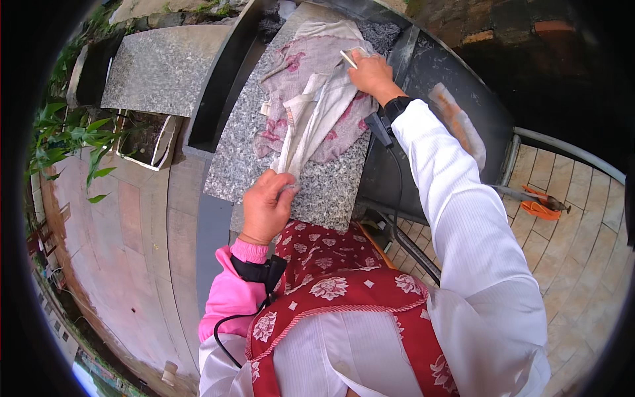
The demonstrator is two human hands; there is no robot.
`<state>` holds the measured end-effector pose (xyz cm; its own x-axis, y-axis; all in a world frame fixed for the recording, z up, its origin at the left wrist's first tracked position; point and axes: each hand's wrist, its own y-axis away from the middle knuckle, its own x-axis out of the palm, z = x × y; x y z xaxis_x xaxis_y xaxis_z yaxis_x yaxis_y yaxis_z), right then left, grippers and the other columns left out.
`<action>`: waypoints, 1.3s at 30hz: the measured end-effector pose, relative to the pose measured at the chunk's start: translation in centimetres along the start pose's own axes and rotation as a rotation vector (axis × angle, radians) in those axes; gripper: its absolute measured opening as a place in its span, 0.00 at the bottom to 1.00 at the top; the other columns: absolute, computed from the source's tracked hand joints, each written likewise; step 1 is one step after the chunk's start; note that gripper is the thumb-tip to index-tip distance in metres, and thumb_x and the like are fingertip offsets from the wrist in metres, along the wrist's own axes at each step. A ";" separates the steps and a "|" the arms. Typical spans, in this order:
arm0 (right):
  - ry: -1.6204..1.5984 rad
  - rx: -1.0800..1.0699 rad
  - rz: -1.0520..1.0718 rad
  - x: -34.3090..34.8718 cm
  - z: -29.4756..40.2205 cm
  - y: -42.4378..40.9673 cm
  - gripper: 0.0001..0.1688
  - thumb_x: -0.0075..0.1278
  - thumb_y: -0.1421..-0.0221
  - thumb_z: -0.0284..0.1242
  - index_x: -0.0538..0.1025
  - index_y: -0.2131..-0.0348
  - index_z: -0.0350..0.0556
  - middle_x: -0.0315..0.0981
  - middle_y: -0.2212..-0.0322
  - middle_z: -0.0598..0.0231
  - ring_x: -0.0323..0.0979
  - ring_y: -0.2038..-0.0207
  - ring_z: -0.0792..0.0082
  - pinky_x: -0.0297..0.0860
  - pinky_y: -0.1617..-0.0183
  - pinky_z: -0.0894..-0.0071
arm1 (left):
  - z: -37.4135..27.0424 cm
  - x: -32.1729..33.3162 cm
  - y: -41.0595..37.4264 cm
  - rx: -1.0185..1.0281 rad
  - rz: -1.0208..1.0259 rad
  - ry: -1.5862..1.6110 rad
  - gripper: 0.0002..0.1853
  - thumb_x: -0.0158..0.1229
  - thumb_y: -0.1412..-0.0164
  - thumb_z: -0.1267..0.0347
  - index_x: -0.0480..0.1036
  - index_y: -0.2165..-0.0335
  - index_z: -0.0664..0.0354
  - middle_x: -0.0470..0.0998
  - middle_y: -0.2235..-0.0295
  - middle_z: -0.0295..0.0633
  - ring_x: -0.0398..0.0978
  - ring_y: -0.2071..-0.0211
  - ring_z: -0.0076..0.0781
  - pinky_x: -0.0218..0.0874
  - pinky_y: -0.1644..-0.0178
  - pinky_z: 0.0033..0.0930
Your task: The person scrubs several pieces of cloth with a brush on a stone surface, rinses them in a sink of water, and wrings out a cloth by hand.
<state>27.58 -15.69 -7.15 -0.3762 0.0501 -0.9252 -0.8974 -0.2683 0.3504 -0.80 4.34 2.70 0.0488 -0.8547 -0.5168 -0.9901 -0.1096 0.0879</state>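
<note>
My left hand [268, 204] grips the gathered end of a white cloth [317, 119] near the front of a speckled granite slab [330, 191]. The white cloth stretches away from it in long folds. Under it a greyish towel with pink-red patterns [297, 59] lies spread and crumpled over the slab. My right hand [371, 74] is closed around a pale, flat-edged block [351, 57] at the far end of the white cloth. The fingers cover most of the block, so I cannot tell whether it is a brush or soap.
Dark basin walls [412, 64] flank the slab, and a brown-stained pale object [459, 124] rests on the right side. Orange-handled item [540, 204] lies beyond a metal rail [570, 149]. Leafy plants [82, 141] and another granite slab [158, 69] stand left. A cable [398, 183] hangs from my right wrist.
</note>
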 end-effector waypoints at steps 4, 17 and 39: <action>-0.246 -0.574 -0.132 1.1 7.1 12.3 0.35 0.52 0.49 0.41 0.65 0.42 0.56 0.63 0.58 0.34 0.65 0.56 0.40 0.64 0.52 0.49 | 0.9 0.5 0.7 -0.020 -0.049 -0.039 0.06 0.59 0.51 0.74 0.73 0.70 0.55 0.67 0.78 0.42 0.70 0.78 0.44 0.60 0.76 0.37; -0.272 -0.576 -0.037 -0.3 7.9 11.8 0.35 0.56 0.50 0.37 0.66 0.43 0.57 0.62 0.58 0.32 0.67 0.57 0.38 0.65 0.53 0.54 | 0.7 0.7 0.0 -0.062 -0.025 -0.058 0.08 0.59 0.51 0.75 0.74 0.68 0.58 0.68 0.76 0.43 0.70 0.77 0.41 0.60 0.74 0.35; -0.447 -0.221 -0.053 0.9 -1.4 -2.7 0.37 0.55 0.52 0.48 0.68 0.44 0.61 0.75 0.58 0.51 0.74 0.58 0.60 0.66 0.52 0.70 | 5.1 -0.8 2.0 0.286 0.139 -0.613 0.33 0.62 0.50 0.63 0.63 0.46 0.60 0.65 0.48 0.48 0.62 0.45 0.48 0.54 0.42 0.47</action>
<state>30.00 -16.27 -9.13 -0.4372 0.4630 -0.7710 -0.8656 -0.4493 0.2210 -3.45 7.38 -1.03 -0.0815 -0.4003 -0.9127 -0.9817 0.1906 0.0041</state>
